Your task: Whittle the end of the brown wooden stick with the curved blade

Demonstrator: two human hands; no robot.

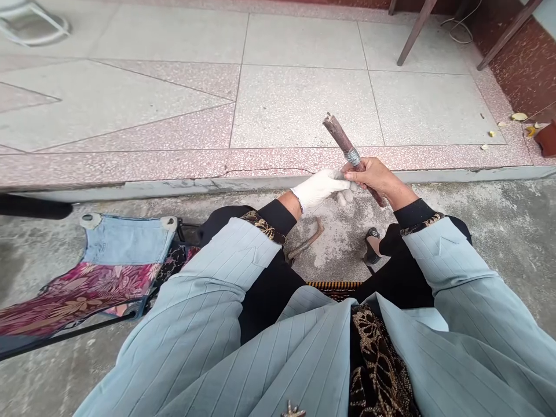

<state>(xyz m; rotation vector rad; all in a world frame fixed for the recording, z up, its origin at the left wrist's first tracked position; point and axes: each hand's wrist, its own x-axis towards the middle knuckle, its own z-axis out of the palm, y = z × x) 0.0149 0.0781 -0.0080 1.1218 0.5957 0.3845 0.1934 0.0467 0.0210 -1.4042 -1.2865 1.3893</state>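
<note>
My right hand [376, 179], bare, grips a dark wooden stick [341, 142] near its lower end. A band of silvery wire [353, 156] wraps the stick just above that hand, and the upper end looks rough and cut. My left hand [319, 190] wears a white glove [315, 191]. Its fingers reach across to my right hand beside the stick, and whether they grip the stick is hidden. Both hands are held over the concrete floor in front of my knees.
A curved brown rod [306, 240] lies on the concrete floor [339, 255] below my hands. A sandalled foot [371, 246] rests nearby. To the left stands a low folding seat [99, 278] of denim and floral cloth. A raised terrazzo step [269, 162] runs ahead, with wooden legs [414, 32] beyond.
</note>
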